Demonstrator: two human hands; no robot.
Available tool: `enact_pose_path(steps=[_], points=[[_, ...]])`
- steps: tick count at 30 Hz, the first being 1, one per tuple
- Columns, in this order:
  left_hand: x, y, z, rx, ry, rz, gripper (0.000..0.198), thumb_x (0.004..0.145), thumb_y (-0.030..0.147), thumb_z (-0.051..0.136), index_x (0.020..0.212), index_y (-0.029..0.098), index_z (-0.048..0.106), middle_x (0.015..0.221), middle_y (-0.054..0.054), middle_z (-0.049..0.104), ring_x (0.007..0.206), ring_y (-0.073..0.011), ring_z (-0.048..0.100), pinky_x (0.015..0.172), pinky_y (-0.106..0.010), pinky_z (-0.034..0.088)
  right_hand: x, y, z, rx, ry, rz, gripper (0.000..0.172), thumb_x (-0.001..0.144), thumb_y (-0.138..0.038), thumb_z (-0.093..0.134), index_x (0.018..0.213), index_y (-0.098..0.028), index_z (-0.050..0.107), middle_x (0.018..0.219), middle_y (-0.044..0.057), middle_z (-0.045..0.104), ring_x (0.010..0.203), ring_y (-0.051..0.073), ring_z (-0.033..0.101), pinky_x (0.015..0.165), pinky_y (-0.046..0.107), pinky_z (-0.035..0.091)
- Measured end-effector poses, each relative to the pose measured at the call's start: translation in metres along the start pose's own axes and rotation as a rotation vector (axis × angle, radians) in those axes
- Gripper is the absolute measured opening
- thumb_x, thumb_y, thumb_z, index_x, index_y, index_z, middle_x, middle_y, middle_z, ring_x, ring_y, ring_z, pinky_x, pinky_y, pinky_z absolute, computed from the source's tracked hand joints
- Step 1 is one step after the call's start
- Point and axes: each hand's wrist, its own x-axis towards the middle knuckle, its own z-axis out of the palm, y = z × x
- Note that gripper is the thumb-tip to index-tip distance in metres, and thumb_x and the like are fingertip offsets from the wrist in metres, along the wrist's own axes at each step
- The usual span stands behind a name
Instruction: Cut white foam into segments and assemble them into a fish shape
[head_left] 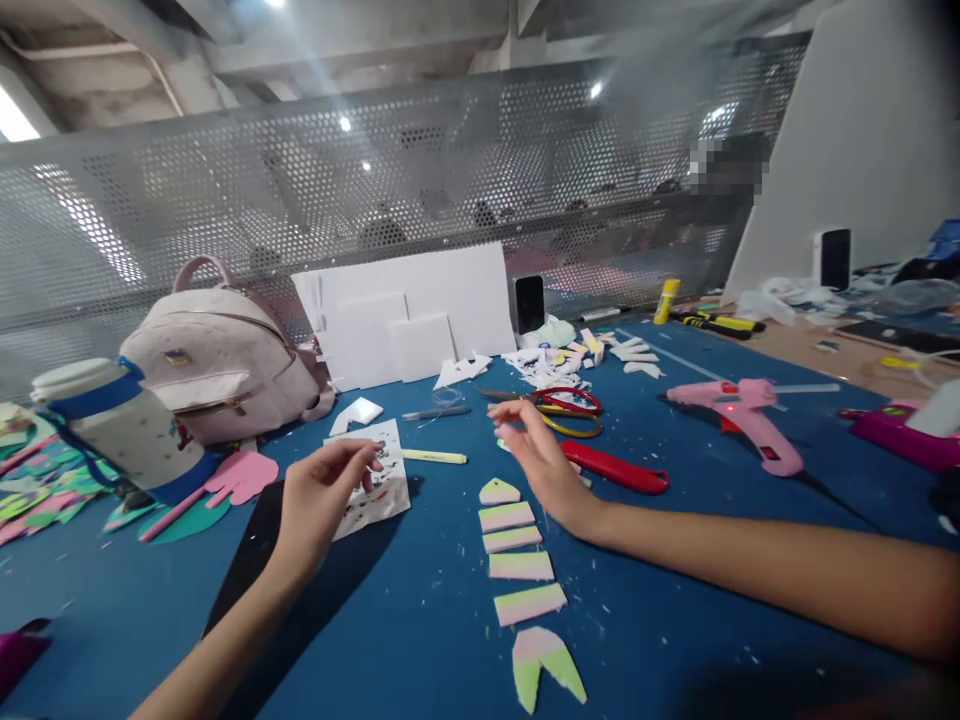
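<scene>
step: layout work, by the look of it. Your cut pink-and-green strips (521,566) lie in a column on the blue mat (675,620), with the forked tail piece (546,665) nearest you and the pointed piece (499,491) at the far end
left hand: your left hand (319,495) pinches the printed sheet (379,485) at its upper edge, thumb and fingertips closed on it; the sheet is tilted up off the mat with a shadow under it
right hand: your right hand (541,455) hovers just above the far end of the column, fingers loosely curled and spread, gripping nothing I can make out; a small pale scrap lies under the fingertips, can't tell if they touch
where: column between your two forearms, sheet just left of it
next move needs: my judgement only: the strips are thin and close together, so go in with a light fingertip pinch and keep your wrist clear of the row
nearby: red cutter (615,470) just beside your right wrist, scissors (571,405) beyond the fingers, pink glue gun (742,415) well off right, yellow pen (433,457) past the sheet
</scene>
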Motion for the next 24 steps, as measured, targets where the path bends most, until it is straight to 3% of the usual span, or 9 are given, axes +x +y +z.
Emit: enact_pose_path(steps=[2, 4, 5, 7, 10, 12, 15, 20, 24], points=[[-0.008, 0.010, 0.007, 0.052, -0.049, 0.051, 0.018, 0.085, 0.036, 0.071, 0.082, 0.019, 0.077, 0.069, -0.002, 0.070, 0.053, -0.0117, 0.059, 0.056, -0.021, 0.046, -0.008, -0.017, 0.002, -0.069, -0.101, -0.140, 0.020, 0.099, -0.035, 0.052, 0.115, -0.024, 0.058, 0.125, 0.009, 0.055, 0.124, 0.026, 0.046, 0.105, 0.042, 0.037], [-0.018, 0.020, 0.015, 0.094, -0.119, 0.119, 0.013, 0.084, 0.032, 0.070, 0.082, 0.022, 0.079, 0.068, -0.002, 0.072, 0.052, -0.0133, 0.061, 0.058, -0.022, 0.048, -0.015, -0.031, 0.006, -0.116, -0.259, -0.312, 0.021, 0.095, -0.030, 0.059, 0.115, -0.026, 0.059, 0.121, 0.005, 0.060, 0.119, 0.024, 0.051, 0.108, 0.041, 0.035], [-0.023, 0.025, 0.019, 0.109, -0.149, 0.151, 0.012, 0.083, 0.030, 0.070, 0.082, 0.023, 0.079, 0.069, -0.002, 0.073, 0.053, -0.0142, 0.062, 0.058, -0.023, 0.048, -0.018, -0.036, 0.008, -0.198, -0.336, -0.454, 0.023, 0.097, -0.027, 0.055, 0.120, -0.025, 0.055, 0.124, 0.007, 0.060, 0.120, 0.024, 0.050, 0.107, 0.042, 0.036], [-0.032, 0.034, 0.025, 0.137, -0.173, 0.209, 0.009, 0.081, 0.029, 0.072, 0.080, 0.025, 0.080, 0.069, -0.002, 0.074, 0.056, -0.0168, 0.065, 0.059, -0.024, 0.049, -0.020, -0.041, 0.011, -0.272, -0.415, -0.597, 0.023, 0.101, -0.024, 0.050, 0.124, -0.021, 0.050, 0.124, 0.011, 0.058, 0.119, 0.024, 0.050, 0.105, 0.042, 0.040], [-0.039, 0.042, 0.031, 0.170, -0.150, 0.258, 0.007, 0.079, 0.027, 0.075, 0.075, 0.025, 0.080, 0.068, -0.003, 0.074, 0.058, -0.0182, 0.066, 0.059, -0.024, 0.049, -0.014, -0.039, 0.015, -0.163, -0.478, -0.437, 0.015, 0.103, -0.025, 0.047, 0.116, -0.018, 0.051, 0.118, 0.013, 0.055, 0.111, 0.022, 0.052, 0.097, 0.038, 0.046], [-0.038, 0.045, 0.034, 0.185, -0.134, 0.269, 0.006, 0.078, 0.027, 0.076, 0.074, 0.025, 0.079, 0.067, -0.002, 0.074, 0.056, -0.0172, 0.064, 0.057, -0.024, 0.047, -0.007, -0.035, 0.015, -0.063, -0.507, -0.268, 0.011, 0.102, -0.027, 0.051, 0.108, -0.018, 0.055, 0.109, 0.009, 0.057, 0.096, 0.018, 0.056, 0.086, 0.031, 0.050], [-0.034, 0.044, 0.035, 0.193, -0.153, 0.266, 0.010, 0.081, 0.028, 0.074, 0.071, 0.025, 0.077, 0.062, 0.000, 0.071, 0.051, -0.0144, 0.060, 0.053, -0.021, 0.044, 0.001, -0.028, 0.014, 0.017, -0.515, -0.127, 0.009, 0.099, -0.028, 0.058, 0.099, -0.019, 0.060, 0.093, 0.003, 0.062, 0.076, 0.012, 0.058, 0.071, 0.023, 0.050], [-0.023, 0.033, 0.034, 0.223, -0.260, 0.206, 0.018, 0.088, 0.031, 0.068, 0.072, 0.022, 0.073, 0.056, 0.002, 0.066, 0.044, -0.0108, 0.056, 0.047, -0.019, 0.041, 0.008, -0.017, 0.017, 0.170, -0.531, 0.087, 0.018, 0.096, -0.034, 0.063, 0.089, -0.017, 0.065, 0.071, -0.002, 0.061, 0.055, 0.008, 0.056, 0.048, 0.016, 0.045], [-0.017, 0.019, 0.032, 0.257, -0.291, 0.164, 0.023, 0.091, 0.035, 0.064, 0.075, 0.021, 0.072, 0.052, 0.002, 0.063, 0.036, -0.0086, 0.046, 0.039, -0.020, 0.032, 0.014, -0.009, 0.026, 0.252, -0.516, 0.198, 0.021, 0.093, -0.038, 0.067, 0.097, -0.017, 0.065, 0.072, -0.002, 0.062, 0.052, 0.007, 0.057, 0.045, 0.015, 0.045]])
